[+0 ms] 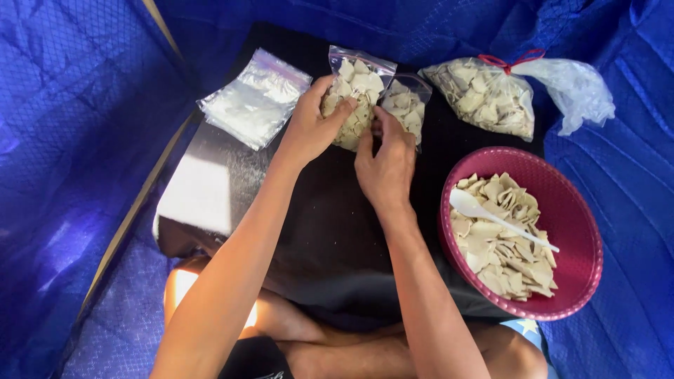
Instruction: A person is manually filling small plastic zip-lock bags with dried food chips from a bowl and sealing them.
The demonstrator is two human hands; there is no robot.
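Observation:
My left hand (314, 125) grips a small clear zip bag (357, 84) filled with pale beige chips, standing on a black board (330, 224). My right hand (385, 163) pinches the lower right side of the same bag. Just behind my right hand stands a second filled zip bag (409, 105), touching the first one.
A stack of empty clear zip bags (254, 98) lies at the left of the board. A large tied plastic bag of chips (488, 95) rests at the back right. A red round basket (583, 231) at the right holds chips and a white plastic spoon (491, 216). Blue tarp (70, 140) surrounds everything.

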